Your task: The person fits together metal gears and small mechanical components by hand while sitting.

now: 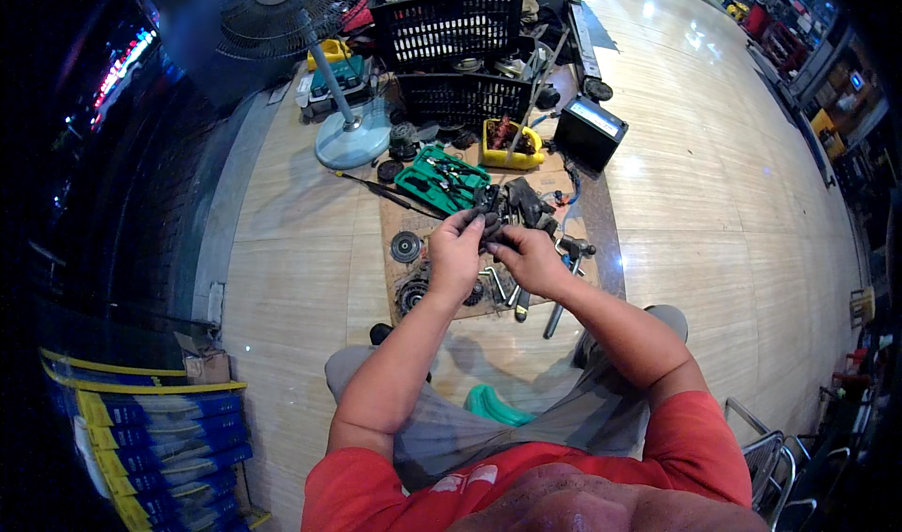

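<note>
My left hand (457, 253) and my right hand (529, 258) meet over a sheet of cardboard (393, 220). Their fingertips pinch a small dark, greasy part (492, 231) between them; its exact kind is too small to tell. Just beyond lie more black parts and a dark cloth-like piece (526, 200). Left of my left hand is a round black pulley-like disc (406, 246), with a toothed ring (412, 294) nearer me. Hex keys (496, 281) sit below my hands. A hammer (556, 314) rests to the right, beside my right wrist.
Farther off are an opened green tool case (434, 183), a yellow container (510, 159) of reddish pieces and a black battery (589, 138). Behind them stand black crates (445, 25) and a pedestal fan (351, 139). A rack of blue-yellow packages (160, 438) is at lower left.
</note>
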`<action>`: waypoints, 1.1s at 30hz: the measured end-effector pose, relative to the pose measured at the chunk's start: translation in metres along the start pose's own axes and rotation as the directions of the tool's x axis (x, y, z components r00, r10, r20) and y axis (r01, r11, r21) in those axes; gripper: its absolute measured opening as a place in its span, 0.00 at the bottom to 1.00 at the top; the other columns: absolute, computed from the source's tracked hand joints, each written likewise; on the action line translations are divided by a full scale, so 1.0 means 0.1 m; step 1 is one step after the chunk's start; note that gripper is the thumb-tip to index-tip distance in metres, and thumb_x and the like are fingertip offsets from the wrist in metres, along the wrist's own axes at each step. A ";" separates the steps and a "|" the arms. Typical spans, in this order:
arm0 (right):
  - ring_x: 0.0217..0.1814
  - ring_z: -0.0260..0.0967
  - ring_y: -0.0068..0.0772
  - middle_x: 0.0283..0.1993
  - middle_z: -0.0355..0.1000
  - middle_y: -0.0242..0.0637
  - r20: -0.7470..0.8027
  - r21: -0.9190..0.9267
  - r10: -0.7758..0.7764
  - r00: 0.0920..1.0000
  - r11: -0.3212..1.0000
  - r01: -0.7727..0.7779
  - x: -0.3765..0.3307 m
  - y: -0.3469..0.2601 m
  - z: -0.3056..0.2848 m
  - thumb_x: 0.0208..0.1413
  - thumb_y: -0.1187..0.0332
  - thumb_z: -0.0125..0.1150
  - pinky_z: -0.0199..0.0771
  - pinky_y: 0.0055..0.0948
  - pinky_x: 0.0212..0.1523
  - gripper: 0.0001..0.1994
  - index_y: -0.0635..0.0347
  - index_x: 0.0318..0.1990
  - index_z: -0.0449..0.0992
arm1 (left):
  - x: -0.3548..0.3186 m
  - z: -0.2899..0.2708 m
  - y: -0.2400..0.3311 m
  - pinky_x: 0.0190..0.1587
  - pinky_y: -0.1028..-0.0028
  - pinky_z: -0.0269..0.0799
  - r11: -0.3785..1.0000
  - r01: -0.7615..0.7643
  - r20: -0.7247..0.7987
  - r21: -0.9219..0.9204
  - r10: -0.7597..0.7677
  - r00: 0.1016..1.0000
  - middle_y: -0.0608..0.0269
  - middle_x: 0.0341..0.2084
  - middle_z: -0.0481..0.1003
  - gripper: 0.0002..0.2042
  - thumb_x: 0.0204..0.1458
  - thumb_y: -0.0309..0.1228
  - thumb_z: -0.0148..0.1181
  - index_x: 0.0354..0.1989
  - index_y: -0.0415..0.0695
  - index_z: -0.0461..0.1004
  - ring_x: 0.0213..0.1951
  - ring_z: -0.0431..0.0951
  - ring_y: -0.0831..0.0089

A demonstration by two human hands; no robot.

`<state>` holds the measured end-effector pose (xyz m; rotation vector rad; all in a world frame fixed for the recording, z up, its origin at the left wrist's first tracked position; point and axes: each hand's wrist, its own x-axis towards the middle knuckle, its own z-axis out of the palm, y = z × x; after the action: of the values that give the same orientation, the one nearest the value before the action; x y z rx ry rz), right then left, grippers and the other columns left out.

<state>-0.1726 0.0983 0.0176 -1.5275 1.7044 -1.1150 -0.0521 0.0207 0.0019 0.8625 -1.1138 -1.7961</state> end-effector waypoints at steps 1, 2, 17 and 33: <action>0.38 0.74 0.51 0.37 0.74 0.51 0.023 -0.012 0.023 0.999 1.000 -0.022 0.00 -0.02 -0.01 0.54 0.67 0.60 0.73 0.38 0.39 0.11 0.62 0.41 0.76 | 0.01 -0.01 0.00 0.40 0.77 0.75 0.999 0.008 0.004 -0.038 -0.008 1.000 0.58 0.36 0.78 0.09 0.58 0.24 0.51 0.43 0.33 0.73 0.37 0.79 0.74; 0.38 0.74 0.51 0.37 0.74 0.52 0.024 -0.021 0.042 0.999 0.999 -0.042 0.00 -0.03 0.00 0.54 0.67 0.60 0.72 0.38 0.39 0.10 0.62 0.41 0.76 | 0.01 -0.02 0.01 0.40 0.76 0.75 0.997 0.016 0.007 -0.075 -0.015 1.000 0.57 0.37 0.78 0.09 0.59 0.24 0.51 0.44 0.33 0.72 0.37 0.79 0.74; 0.34 0.73 0.53 0.32 0.73 0.54 0.067 -0.078 0.093 0.993 0.993 -0.087 0.01 -0.12 -0.03 0.54 0.64 0.60 0.71 0.40 0.36 0.11 0.64 0.38 0.77 | 0.02 -0.11 0.11 0.43 0.66 0.79 0.912 0.107 0.055 -0.395 -0.093 0.994 0.51 0.36 0.77 0.06 0.61 0.24 0.48 0.43 0.37 0.69 0.40 0.80 0.62; 0.29 0.71 0.44 0.29 0.72 0.52 0.070 0.002 0.022 0.997 1.000 -0.022 0.02 0.00 0.02 0.52 0.64 0.63 0.71 0.37 0.34 0.12 0.64 0.37 0.77 | 0.05 -0.15 0.07 0.43 0.61 0.79 0.848 0.136 0.096 -0.512 -0.100 0.990 0.50 0.36 0.77 0.06 0.60 0.24 0.47 0.42 0.38 0.70 0.39 0.80 0.58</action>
<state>-0.1711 0.0955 0.0170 -1.5247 1.6688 -1.0398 -0.0389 0.0091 0.0024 0.5521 -0.5643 -2.1007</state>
